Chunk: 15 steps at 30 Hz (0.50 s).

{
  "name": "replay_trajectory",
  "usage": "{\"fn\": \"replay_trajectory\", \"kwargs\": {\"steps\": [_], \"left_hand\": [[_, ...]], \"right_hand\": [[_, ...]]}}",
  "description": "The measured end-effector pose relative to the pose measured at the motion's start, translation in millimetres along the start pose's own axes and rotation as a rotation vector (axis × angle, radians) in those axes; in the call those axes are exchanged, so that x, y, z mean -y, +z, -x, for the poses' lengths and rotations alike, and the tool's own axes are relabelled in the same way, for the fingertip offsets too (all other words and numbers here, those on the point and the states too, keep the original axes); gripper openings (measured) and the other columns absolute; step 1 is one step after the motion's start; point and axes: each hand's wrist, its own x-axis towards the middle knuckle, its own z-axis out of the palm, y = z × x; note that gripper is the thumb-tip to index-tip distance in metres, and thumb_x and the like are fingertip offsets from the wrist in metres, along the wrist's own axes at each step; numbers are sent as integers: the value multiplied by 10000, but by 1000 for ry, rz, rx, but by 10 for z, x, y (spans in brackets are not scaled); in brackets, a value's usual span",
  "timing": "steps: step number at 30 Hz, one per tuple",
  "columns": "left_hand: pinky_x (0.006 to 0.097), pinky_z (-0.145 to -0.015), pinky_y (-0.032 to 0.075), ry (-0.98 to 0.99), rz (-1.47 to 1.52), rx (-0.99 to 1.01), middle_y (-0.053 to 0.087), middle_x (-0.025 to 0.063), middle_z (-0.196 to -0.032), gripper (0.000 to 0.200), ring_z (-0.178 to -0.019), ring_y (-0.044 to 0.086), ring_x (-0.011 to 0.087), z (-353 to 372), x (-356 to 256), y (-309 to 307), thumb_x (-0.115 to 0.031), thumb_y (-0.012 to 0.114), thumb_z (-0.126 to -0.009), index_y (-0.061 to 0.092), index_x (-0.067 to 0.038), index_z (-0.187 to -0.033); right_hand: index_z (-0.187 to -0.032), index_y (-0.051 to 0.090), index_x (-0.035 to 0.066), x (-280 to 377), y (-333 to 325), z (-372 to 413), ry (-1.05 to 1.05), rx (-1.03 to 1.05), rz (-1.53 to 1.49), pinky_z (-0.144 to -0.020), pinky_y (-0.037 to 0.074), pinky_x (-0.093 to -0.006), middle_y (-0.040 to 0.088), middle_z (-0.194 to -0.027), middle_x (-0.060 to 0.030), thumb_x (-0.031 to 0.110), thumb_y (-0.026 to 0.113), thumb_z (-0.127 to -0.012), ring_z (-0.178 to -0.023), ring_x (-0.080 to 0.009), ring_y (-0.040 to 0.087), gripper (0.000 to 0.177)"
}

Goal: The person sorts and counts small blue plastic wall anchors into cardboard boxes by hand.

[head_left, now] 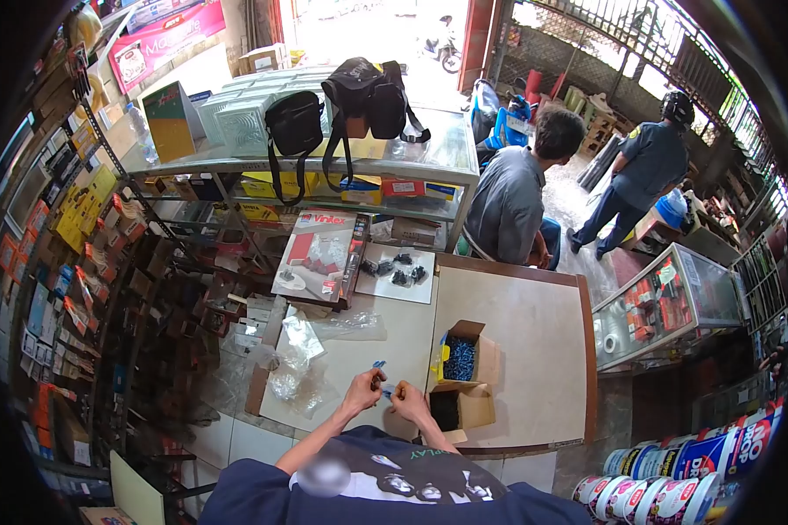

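My left hand (363,391) is closed over the near side of the table, with small blue pieces (379,364) sticking out past its fingers. Close beside it, the fingers of my right hand (409,402) are pinched together. A bit of blue (387,390) shows between the two hands, too small to name. Right of my hands stands an open cardboard box (486,360) full of small blue pieces. Nearer to me is a second open box (476,408) with dark contents. Left of my hands lie clear plastic bags (299,378).
A Vinilex box (313,254) and a white sheet with small black parts (397,273) lie on the table's far side. Behind is a glass counter (228,162) with black bags (368,96). One person (510,197) sits beyond the table; another (643,166) stands farther off.
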Motion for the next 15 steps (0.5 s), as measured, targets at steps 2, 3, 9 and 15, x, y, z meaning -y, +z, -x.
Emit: {"fn": "replay_trajectory", "kwargs": {"steps": [2, 3, 9, 15], "left_hand": [[341, -534, 455, 11, 101, 73, 564, 86, -595, 187, -532, 565, 209, -36, 4, -70, -24, 571, -704, 590, -10, -889], [341, -534, 455, 20, 103, 77, 564, 86, -595, 187, -532, 565, 209, -42, 27, -63, -24, 571, -704, 590, -10, -889], [330, -502, 464, 97, 83, 217, 574, 90, -583, 231, -516, 574, 183, -136, 28, -43, -36, 568, -677, 588, 24, -899], [297, -482, 448, 58, 248, 216, 533, 53, -550, 223, -492, 539, 139, -72, -17, -296, -56, 587, -699, 587, 20, -909]], "right_hand": [[-808, 555, 13, 9, -13, -19, 191, -17, -31, -613, 511, -342, 633, -642, -134, 175, 610, -767, -682, -229, 674, 176], [-808, 555, 13, 11, -9, -19, 191, -27, -29, -613, 511, -342, 633, -642, -134, 175, 610, -767, -682, -229, 674, 176], [-797, 595, -8, -41, 97, 49, 187, -64, 213, -609, 520, -317, 665, -690, -144, 205, 652, -732, -638, -211, 676, 230], [-698, 500, 14, 144, 91, 176, 327, -164, -10, -503, 493, -302, 557, -550, -73, 73, 610, -750, -600, -182, 670, 135]]}}
